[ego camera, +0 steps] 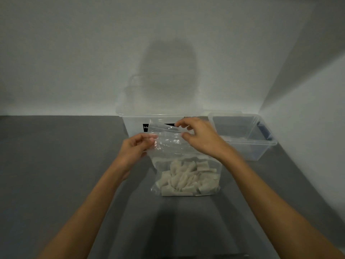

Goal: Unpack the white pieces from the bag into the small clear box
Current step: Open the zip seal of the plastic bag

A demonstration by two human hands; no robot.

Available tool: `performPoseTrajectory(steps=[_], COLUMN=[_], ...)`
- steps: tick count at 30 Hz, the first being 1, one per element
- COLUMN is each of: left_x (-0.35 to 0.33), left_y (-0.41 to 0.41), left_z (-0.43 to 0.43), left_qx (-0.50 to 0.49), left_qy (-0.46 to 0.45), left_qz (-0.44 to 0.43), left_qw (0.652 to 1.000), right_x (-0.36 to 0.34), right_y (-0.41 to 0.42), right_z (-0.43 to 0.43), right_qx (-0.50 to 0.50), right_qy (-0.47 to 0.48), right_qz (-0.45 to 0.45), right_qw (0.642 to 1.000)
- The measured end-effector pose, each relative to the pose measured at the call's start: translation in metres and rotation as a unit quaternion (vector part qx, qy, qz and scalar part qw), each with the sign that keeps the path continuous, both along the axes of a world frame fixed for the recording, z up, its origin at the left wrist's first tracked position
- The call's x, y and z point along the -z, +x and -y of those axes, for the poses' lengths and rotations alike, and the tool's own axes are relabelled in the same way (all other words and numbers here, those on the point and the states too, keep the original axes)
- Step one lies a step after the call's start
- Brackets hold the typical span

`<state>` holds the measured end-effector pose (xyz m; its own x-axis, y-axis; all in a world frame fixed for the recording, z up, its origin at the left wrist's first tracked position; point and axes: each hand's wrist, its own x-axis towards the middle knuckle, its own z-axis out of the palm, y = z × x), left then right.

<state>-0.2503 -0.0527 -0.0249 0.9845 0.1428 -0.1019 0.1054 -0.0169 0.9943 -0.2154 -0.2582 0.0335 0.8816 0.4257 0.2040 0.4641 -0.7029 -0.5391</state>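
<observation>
Forearms (93,202) enter from 6 o'clock: left hand (134,148) pinches bag (169,145) edge at 9, right hand (197,135) pinches top strip at 12. Pull mouth apart evenly, keeping white pieces (186,178) low.

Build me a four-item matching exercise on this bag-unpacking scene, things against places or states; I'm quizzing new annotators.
Things:
1. white pieces
2. small clear box
3. large clear box
4. left hand

Places or states:
a. at the far right, by the wall
b. pinches the clear bag at its left edge
c. heaped in the bag's bottom
d. behind the bag, bearing a black label

Pairs: 1-c, 2-a, 3-d, 4-b
</observation>
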Motion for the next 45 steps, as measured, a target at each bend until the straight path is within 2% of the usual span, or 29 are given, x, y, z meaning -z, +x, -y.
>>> performPoseTrajectory(steps=[3, 5, 12, 16, 21, 24, 28, 30, 32, 35, 39, 45], left_x=[-0.008, -0.011, -0.026, -0.037, -0.038, -0.038, -0.042, -0.042, -0.036, -0.026, -0.024, -0.018], left_y=[-0.002, -0.004, -0.003, 0.002, 0.004, 0.004, -0.013, -0.026, -0.035, -0.040, -0.040, -0.043], left_z=[0.000, 0.000, -0.001, 0.007, 0.009, 0.011, 0.022, 0.032, 0.046, 0.060, 0.070, 0.072], left_qx=[0.029, 0.036, 0.039, 0.049, 0.051, 0.027, -0.137, -0.155, -0.102, -0.032, -0.050, -0.060], left_qy=[0.026, 0.037, 0.031, 0.053, 0.066, 0.074, 0.186, 0.136, 0.082, 0.023, -0.061, -0.113], left_qz=[0.047, 0.072, 0.096, 0.152, 0.156, 0.152, 0.212, 0.217, 0.172, 0.091, 0.055, 0.020], left_qw=[0.998, 0.996, 0.994, 0.986, 0.984, 0.985, 0.950, 0.954, 0.976, 0.995, 0.995, 0.992], right_x=[0.001, 0.000, -0.016, -0.021, -0.028, -0.027, -0.028, -0.029, -0.030, -0.032, -0.027, -0.009], right_y=[0.007, 0.012, 0.005, -0.001, -0.006, -0.011, -0.010, -0.011, -0.015, -0.023, -0.033, -0.047], right_z=[-0.011, -0.010, 0.004, 0.006, -0.001, -0.006, -0.002, 0.001, 0.002, 0.002, -0.001, -0.007], right_qx=[-0.016, 0.004, 0.022, -0.004, -0.007, 0.010, 0.042, 0.058, 0.061, 0.045, 0.044, 0.055], right_qy=[-0.073, -0.089, 0.007, 0.038, 0.016, 0.012, 0.068, 0.119, 0.171, 0.184, 0.191, 0.185], right_qz=[-0.007, -0.004, -0.031, -0.068, -0.047, -0.007, -0.037, -0.099, -0.172, -0.227, -0.214, -0.192], right_qw=[0.997, 0.996, 0.999, 0.997, 0.999, 1.000, 0.996, 0.986, 0.968, 0.955, 0.957, 0.962])
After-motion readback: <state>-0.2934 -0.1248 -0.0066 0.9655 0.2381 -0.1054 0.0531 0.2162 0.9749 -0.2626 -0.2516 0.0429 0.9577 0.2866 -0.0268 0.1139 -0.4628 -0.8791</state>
